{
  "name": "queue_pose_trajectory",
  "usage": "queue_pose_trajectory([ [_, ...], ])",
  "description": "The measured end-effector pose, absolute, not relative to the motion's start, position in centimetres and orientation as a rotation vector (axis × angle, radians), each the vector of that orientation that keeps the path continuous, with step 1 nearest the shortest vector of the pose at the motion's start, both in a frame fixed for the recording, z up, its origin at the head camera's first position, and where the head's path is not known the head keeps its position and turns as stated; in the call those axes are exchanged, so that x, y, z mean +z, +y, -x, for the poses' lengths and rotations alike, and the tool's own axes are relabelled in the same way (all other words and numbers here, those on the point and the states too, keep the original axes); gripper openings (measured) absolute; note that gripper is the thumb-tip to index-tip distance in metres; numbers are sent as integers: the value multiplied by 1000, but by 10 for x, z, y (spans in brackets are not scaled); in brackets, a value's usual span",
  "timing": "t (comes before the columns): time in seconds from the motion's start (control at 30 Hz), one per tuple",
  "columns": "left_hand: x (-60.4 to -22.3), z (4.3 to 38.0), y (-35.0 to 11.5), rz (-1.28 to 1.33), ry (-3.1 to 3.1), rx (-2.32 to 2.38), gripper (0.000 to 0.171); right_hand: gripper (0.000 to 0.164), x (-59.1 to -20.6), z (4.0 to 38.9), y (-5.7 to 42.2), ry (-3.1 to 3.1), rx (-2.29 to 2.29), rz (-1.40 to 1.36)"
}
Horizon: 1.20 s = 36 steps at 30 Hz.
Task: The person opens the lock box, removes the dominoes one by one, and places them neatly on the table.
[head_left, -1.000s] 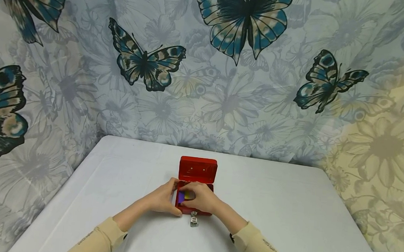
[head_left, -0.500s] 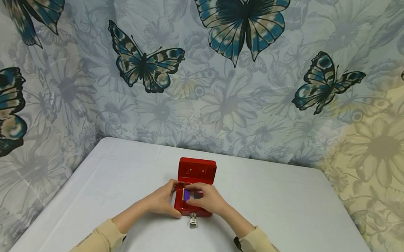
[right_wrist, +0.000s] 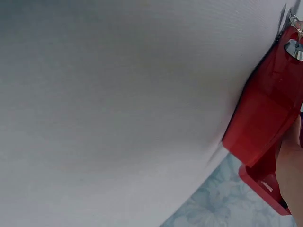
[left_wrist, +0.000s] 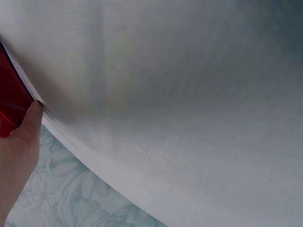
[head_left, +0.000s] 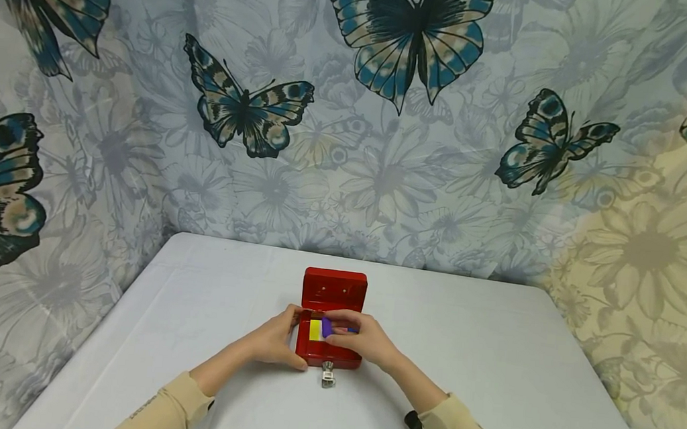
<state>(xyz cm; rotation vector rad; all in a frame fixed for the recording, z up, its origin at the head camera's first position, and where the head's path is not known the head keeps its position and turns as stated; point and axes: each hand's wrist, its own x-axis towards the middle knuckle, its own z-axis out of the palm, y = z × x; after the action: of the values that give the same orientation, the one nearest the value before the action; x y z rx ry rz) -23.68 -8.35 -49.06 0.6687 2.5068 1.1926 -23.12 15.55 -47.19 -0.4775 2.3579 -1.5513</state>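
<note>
A small red cash box (head_left: 345, 362) sits on the white table with its lid (head_left: 334, 290) raised. My left hand (head_left: 275, 338) holds the box's left side, the thumb at the front corner; the left wrist view shows a fingertip along the red wall (left_wrist: 13, 92). Over the box's inside, my right hand (head_left: 368, 338) pinches a small purple flat-sided piece (head_left: 326, 327) between thumb and fingers. Left of it in the box is a yellow piece (head_left: 315, 330). My right fingers hide much of the inside, where bits of pink and blue show.
Silvery keys (head_left: 328, 376) hang at the front of the box. A white cloth (head_left: 489, 361) covers the table. Behind it, a butterfly-print curtain (head_left: 382, 190) surrounds the back and sides.
My right hand has moved rightward with the purple piece, from the box's left side to its middle. The yellow piece now shows on the left. My left hand stays in place.
</note>
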Motion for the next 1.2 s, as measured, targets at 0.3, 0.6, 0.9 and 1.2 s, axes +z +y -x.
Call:
queue_pose_trajectory([
  [0.3,-489,235,-82,-671,2508,1201,100,45,-470,224,168,2317,-1616,429],
  [0.6,-492,236,-81,-642,2538,1159,102,47,-470,220,180,2328,-1621,378],
  [0.9,-493,238,-82,-651,2537,1163,99,48,-469,212,197,2316,-1661,302],
  [1.2,-492,237,-81,-639,2535,1166,100,50,-474,208,217,2331,-1664,250],
])
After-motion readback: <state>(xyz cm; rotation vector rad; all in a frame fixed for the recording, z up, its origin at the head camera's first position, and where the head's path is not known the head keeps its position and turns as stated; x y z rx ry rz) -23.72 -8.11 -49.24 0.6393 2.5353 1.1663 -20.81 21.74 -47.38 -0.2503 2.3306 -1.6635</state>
